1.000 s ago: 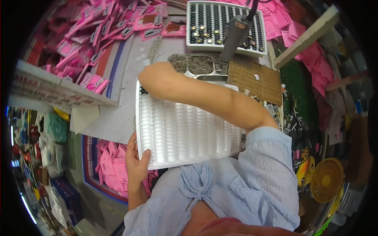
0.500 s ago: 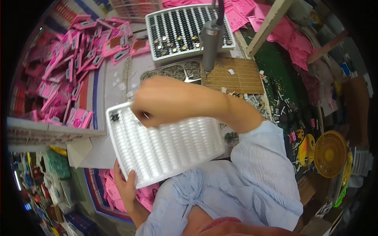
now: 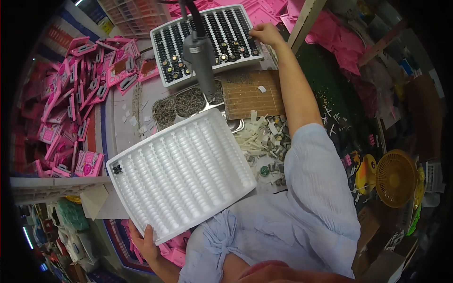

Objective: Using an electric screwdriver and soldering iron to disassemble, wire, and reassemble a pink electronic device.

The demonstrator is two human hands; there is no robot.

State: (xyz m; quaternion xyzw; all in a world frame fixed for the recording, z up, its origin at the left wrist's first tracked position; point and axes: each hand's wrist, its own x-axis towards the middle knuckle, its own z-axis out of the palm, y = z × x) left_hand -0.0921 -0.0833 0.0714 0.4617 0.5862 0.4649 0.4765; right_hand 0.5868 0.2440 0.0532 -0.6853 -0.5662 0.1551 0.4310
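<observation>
My left hand (image 3: 144,240) grips the near edge of a white ribbed plastic tray (image 3: 181,174), thumb curled over its rim and the rest of the fingers hidden beneath, so the tray is held tilted above my lap, its far corner reaching over the bench. One small dark part (image 3: 116,168) sits in the tray's corner, up and to the left of that grip; the other rows look bare. My right hand (image 3: 266,34) is stretched well away from the tray, fingers resting on the far right edge of a black-and-white grid tray (image 3: 207,40) that carries a few round metal pieces (image 3: 231,47); I cannot tell whether those fingers pinch anything. Between the two hands hangs a grey powered screwdriver (image 3: 203,61), its tip above a metal pan of small screws (image 3: 184,104). Just beside that pan lies a brown slotted board (image 3: 250,94). Far out to the left of my gripping hand, pink packaged cards (image 3: 80,104) lie heaped.
</observation>
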